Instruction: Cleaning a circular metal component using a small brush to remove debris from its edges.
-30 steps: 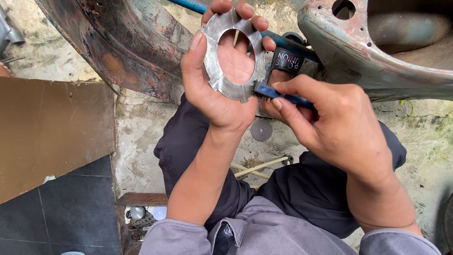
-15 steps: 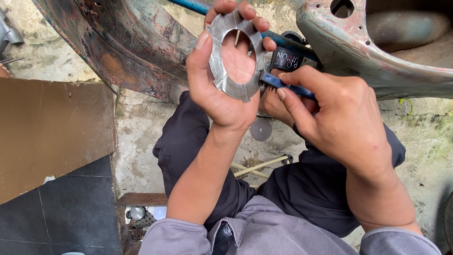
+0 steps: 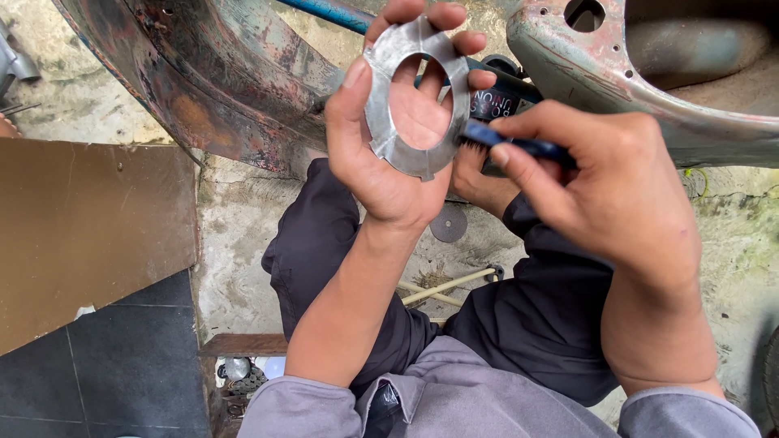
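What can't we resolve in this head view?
- Brush: bristle end hidden behind the metal ring; handle end hidden in the right hand.
- Left hand: palm partly covered by the ring.
- Dark object behind the ring: mostly hidden by fingers, kind unclear.
- Rusty metal body: cut off by the top edge.

One label shows — a dark band with pale lettering (image 3: 497,104), half hidden just behind the metal ring (image 3: 415,97).
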